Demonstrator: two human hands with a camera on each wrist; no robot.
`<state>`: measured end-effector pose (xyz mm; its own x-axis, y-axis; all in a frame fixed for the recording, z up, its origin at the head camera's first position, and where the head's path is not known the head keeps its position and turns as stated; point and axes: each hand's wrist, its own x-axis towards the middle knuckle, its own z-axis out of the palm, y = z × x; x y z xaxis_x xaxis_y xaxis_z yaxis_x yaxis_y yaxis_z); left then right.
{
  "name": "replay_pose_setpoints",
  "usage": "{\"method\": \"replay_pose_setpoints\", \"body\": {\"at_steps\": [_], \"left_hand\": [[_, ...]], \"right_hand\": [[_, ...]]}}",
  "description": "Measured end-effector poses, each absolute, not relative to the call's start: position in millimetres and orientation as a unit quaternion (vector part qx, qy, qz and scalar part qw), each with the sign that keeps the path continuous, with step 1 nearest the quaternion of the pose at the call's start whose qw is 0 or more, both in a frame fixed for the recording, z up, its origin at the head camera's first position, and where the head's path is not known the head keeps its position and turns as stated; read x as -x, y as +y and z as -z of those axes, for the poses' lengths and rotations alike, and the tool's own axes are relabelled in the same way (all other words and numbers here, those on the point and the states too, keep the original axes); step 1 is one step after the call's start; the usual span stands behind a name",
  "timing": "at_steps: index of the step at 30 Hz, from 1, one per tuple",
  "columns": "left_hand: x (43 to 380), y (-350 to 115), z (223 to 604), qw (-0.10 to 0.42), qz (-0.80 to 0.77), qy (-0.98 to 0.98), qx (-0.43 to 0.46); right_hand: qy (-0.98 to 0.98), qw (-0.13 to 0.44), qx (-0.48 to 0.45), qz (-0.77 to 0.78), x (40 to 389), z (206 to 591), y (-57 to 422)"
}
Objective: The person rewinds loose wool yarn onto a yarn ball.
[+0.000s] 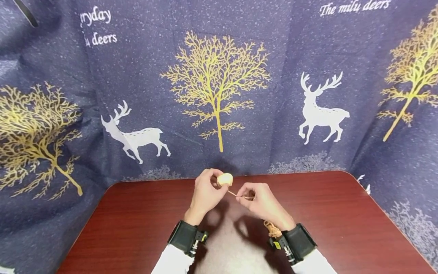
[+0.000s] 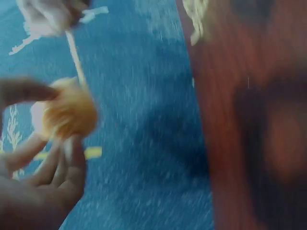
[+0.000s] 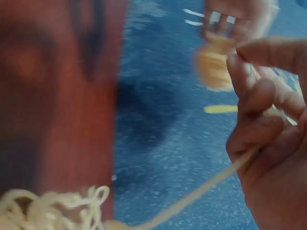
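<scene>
A small ball of pale yellow yarn (image 1: 225,179) is held between the thumb and fingers of my left hand (image 1: 208,192), above the table's far edge. Blurred windings show on the yarn ball (image 2: 72,112) in the left wrist view. From it a short strand (image 1: 232,193) runs taut to my right hand (image 1: 262,201), which pinches it between thumb and index finger. The strand passes through the curled fingers of the right hand (image 3: 268,124). Its tail (image 3: 192,196) leads down to a loose tangle of yarn (image 3: 53,208).
The loose yarn (image 1: 272,229) shows beside my right wrist in the head view. Below the hands lies a reddish-brown table (image 1: 137,217) with a glossy bright patch. A dark blue cloth (image 1: 239,163) printed with trees and white deer hangs behind and at both sides.
</scene>
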<state>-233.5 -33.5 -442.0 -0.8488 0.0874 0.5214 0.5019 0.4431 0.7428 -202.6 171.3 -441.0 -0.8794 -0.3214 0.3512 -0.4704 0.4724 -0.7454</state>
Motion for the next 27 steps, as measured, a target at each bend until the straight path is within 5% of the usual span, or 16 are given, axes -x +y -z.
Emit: {"method": "replay_pose_setpoints", "body": {"at_steps": [9,27], "left_hand": [[250.7,-48.3,447.8,0.142,0.379,-0.881,0.244],[282.7,-52.6,443.5,0.123,0.472,-0.84,0.237]], "right_hand": [[-0.802,0.047,-0.235,-0.547,231.1,429.0,172.5],[-0.798,0.03,-0.227,-0.557,265.3,426.5,170.8]]}}
